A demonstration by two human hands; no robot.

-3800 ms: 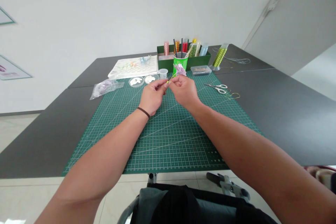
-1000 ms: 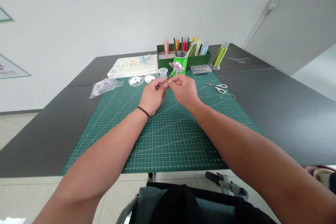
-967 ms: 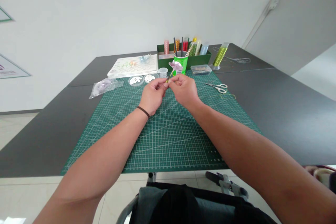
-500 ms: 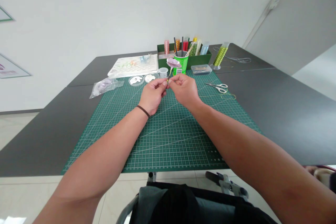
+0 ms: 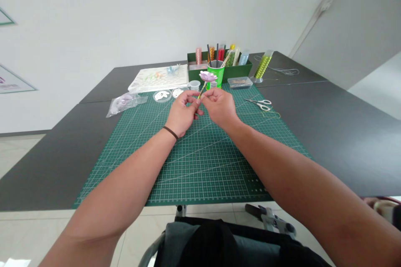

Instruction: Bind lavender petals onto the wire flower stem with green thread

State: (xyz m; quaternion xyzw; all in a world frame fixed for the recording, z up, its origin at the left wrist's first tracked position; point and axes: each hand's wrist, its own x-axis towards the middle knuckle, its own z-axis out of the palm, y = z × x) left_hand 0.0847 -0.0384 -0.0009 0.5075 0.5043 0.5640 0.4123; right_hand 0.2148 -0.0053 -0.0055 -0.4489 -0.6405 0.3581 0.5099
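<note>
— What lies off the left edge of the cutting mat [image 5: 200, 167]?
— A clear plastic bag [image 5: 125, 102] with something pale purple inside, at the mat's far left corner. Just right of it, on the mat's far edge, sit two round dishes [image 5: 162, 96].
— And the hands?
— Both are raised over the far half of the mat, almost touching. The left hand [image 5: 183, 112] is closed, thumb and fingertips pinching a thin green stem [image 5: 200, 91]. A pale purple flower [image 5: 207, 76] tops that stem, above the mat's far edge and in front of a green cup [image 5: 216, 74].
— The right hand?
— The right hand [image 5: 219, 108] has its fingers curled in, nipping the same stem from the other side.
— Further right?
— Scissors [image 5: 261, 103] lie on the mat's far right corner; a spool [image 5: 263, 66] of green wire stands beyond that corner, off the mat.
</note>
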